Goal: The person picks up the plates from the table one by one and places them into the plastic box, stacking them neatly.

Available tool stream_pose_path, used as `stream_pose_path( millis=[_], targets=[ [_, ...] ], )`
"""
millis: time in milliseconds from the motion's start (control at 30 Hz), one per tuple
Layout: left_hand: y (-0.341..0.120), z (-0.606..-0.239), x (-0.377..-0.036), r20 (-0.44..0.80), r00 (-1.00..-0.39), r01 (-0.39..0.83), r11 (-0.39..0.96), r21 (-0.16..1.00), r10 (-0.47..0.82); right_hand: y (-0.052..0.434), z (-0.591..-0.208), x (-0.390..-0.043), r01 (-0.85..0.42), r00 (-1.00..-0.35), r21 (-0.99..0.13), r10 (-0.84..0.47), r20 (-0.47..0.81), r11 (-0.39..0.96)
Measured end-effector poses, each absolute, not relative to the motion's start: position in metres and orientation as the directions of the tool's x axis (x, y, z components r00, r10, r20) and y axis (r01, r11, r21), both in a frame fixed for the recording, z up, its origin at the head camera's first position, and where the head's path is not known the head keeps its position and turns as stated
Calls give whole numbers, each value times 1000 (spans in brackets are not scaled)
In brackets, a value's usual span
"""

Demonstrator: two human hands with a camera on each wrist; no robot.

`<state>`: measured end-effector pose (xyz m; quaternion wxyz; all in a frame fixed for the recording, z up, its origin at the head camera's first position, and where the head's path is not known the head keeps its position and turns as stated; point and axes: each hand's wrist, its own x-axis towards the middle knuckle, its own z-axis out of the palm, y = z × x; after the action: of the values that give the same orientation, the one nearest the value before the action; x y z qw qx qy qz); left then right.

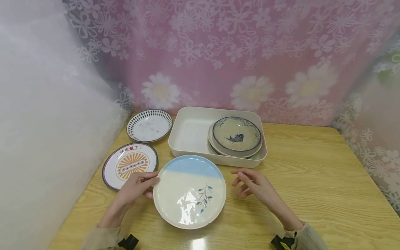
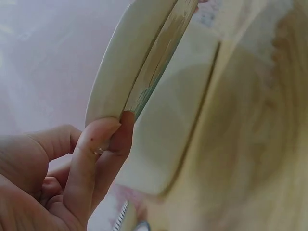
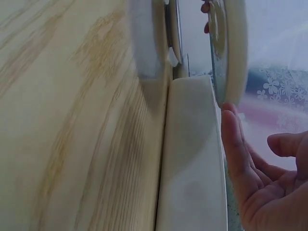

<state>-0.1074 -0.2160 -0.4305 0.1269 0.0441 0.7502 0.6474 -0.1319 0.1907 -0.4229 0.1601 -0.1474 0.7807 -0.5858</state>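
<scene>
A round cream plate with a blue band and a leafy sprig point(image 1: 189, 194) is held up above the table in front of the white bin. At its left rim my left hand point(image 1: 136, 187) pinches it between thumb and fingers; the left wrist view shows the plate point(image 2: 127, 62) tilted, with the thumb on one face and fingers behind. Just right of the plate, my right hand point(image 1: 254, 185) has relaxed, spread fingers with nothing in them. In the right wrist view its fingertips point(image 3: 229, 109) come near the lower edge of the plate point(image 3: 236, 53).
Behind the plate stands a white rectangular bin point(image 1: 187, 139), its right side holding stacked dishes topped by a fish-patterned plate point(image 1: 232, 135). To the left lie a diamond-rimmed plate point(image 1: 149, 125) and a plate with an orange sunburst point(image 1: 118, 166). The wooden table point(image 1: 312, 173) meets a flowered curtain point(image 1: 212, 62).
</scene>
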Motion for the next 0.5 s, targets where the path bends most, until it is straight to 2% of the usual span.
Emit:
stream_pose_path(
  millis=[233, 500],
  targets=[
    [-191, -421, -124, -97, -959, -66, 125, 990, 264, 191, -417, -127, 50, -898, -974, -416, -141, 221],
    [-171, -428, -131, -142, -952, -119, 98, 988, 271, 199, -414, -118, 98, -895, -976, -412, -172, 193]
  ],
)
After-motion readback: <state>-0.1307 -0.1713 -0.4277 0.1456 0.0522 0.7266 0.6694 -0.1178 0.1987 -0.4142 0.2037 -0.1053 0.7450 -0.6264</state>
